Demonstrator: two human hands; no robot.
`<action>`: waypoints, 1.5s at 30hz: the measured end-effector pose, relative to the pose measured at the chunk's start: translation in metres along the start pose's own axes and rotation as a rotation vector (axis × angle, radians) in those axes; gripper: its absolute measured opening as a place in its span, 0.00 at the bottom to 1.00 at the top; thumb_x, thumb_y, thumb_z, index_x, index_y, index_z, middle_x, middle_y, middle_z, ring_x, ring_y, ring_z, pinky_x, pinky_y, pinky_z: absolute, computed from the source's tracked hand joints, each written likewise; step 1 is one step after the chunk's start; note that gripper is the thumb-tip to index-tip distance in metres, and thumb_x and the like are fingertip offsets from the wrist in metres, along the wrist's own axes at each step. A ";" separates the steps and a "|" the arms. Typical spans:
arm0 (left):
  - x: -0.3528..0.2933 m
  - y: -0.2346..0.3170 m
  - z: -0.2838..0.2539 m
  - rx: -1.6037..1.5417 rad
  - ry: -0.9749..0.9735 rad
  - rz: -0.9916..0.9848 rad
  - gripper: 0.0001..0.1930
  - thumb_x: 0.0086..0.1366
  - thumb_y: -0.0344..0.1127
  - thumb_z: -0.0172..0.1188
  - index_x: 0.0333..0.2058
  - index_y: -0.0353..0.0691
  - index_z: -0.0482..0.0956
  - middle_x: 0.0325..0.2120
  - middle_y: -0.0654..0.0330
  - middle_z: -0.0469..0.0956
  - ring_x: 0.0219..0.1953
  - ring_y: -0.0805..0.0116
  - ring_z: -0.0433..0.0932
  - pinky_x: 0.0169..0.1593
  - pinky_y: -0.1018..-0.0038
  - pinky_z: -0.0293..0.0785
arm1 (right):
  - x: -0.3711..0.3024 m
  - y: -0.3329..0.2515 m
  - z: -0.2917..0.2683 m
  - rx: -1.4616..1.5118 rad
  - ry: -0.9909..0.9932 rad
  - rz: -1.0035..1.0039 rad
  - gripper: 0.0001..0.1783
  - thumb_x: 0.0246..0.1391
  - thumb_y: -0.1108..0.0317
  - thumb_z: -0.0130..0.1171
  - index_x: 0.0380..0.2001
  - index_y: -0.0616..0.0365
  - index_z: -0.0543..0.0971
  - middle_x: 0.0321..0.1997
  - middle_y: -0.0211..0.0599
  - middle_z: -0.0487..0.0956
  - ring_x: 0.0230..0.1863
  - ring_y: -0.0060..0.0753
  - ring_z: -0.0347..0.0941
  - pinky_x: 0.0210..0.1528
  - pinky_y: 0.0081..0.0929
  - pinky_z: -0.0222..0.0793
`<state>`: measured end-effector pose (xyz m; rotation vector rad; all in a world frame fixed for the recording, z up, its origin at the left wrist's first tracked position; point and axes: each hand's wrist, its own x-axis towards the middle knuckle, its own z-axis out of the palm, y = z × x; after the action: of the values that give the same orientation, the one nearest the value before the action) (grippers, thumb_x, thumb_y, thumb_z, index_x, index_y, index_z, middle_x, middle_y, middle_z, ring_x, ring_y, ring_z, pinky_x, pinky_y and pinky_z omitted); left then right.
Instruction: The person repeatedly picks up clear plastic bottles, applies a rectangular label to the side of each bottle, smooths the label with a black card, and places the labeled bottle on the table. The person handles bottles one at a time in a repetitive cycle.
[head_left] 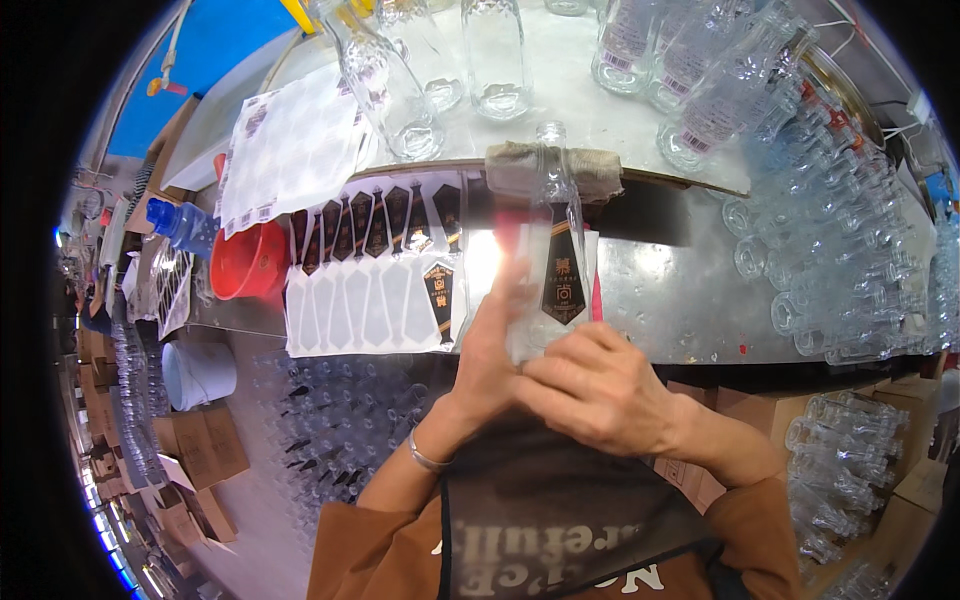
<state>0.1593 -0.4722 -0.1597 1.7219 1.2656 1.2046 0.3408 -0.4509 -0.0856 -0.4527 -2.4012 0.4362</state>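
A clear glass bottle [556,215] stands upright in front of me with a black label [563,283] on its front. My left hand [487,340] is pressed flat against the bottle's left side, its fingertips blurred. My right hand [600,385] wraps around the bottle's lower part from the right. Just left of the bottle lies a white backing sheet [365,300] with one black label left on it and a row of black labels [375,222] along its top.
Several clear bottles [490,60] stand on the metal table [680,290] behind. A folded cloth [600,165] lies behind the bottle. A pile of bottles [840,240] lies at the right. A red funnel [250,262], white bucket [200,372] and cardboard boxes [205,445] are at the left.
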 end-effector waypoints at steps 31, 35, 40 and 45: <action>0.116 -0.007 0.005 0.102 0.035 -0.417 0.29 0.74 0.60 0.51 0.28 0.36 0.75 0.22 0.65 0.69 0.27 0.79 0.67 0.31 0.76 0.66 | -0.007 0.090 -0.021 0.722 0.602 0.859 0.12 0.67 0.72 0.53 0.48 0.63 0.82 0.39 0.26 0.81 0.41 0.13 0.72 0.46 0.15 0.68; 0.118 0.012 0.004 -0.147 0.036 -0.530 0.26 0.75 0.58 0.51 0.31 0.38 0.76 0.22 0.70 0.67 0.24 0.82 0.64 0.27 0.81 0.59 | -0.001 0.088 -0.013 0.430 0.331 0.732 0.15 0.68 0.70 0.53 0.55 0.59 0.80 0.30 0.33 0.79 0.30 0.21 0.72 0.38 0.21 0.70; 0.099 -0.025 0.012 -0.200 0.082 -0.433 0.24 0.77 0.56 0.48 0.40 0.36 0.77 0.25 0.67 0.74 0.26 0.81 0.69 0.30 0.82 0.65 | 0.011 0.084 -0.012 -0.089 -0.006 0.550 0.24 0.63 0.77 0.53 0.62 0.55 0.75 0.37 0.49 0.84 0.32 0.44 0.81 0.37 0.36 0.77; 0.094 -0.039 0.020 -0.231 0.076 -0.354 0.27 0.77 0.57 0.46 0.47 0.33 0.75 0.34 0.58 0.81 0.35 0.74 0.79 0.40 0.78 0.75 | 0.001 0.100 0.006 -0.003 0.193 0.395 0.28 0.63 0.77 0.53 0.66 0.53 0.72 0.35 0.45 0.84 0.30 0.38 0.81 0.36 0.32 0.76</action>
<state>0.1743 -0.3707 -0.1752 1.2367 1.3497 1.1601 0.3565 -0.3633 -0.1311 -0.9340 -2.1249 0.5335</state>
